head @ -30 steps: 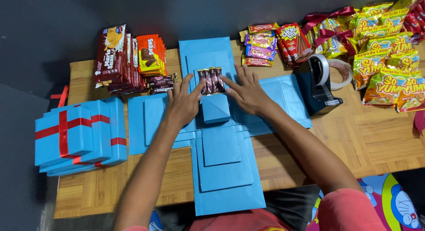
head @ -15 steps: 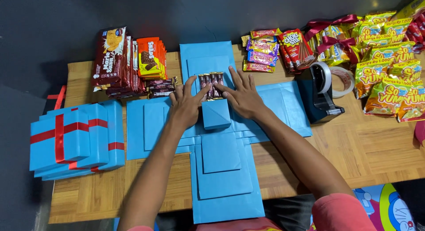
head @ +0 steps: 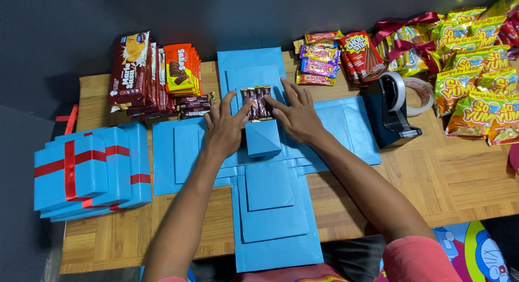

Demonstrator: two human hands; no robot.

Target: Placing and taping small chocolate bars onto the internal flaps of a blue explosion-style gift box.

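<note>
- The left hand [head: 224,128] lies flat with fingers spread on the unfolded blue box [head: 270,206], its thumb and forefinger touching the left edge of the row of small dark chocolate bars [head: 256,103].
- The right hand [head: 296,115] is also flat and open, fingertips pressing the right edge of the bars; neither hand grips anything.
- The bars sit on the flap at 12 o'clock from the little blue centre box [head: 263,138].
- Compared with a second ago, both hands have slid up toward 12 o'clock and closed in on the bars, which now stand a little farther from the centre box.
- The tape dispenser [head: 390,111] at 3 o'clock, the biscuit packs [head: 154,76] at 10 o'clock and the ribboned blue boxes [head: 89,171] at 9 o'clock stay put on the worktop [head: 448,179].
</note>
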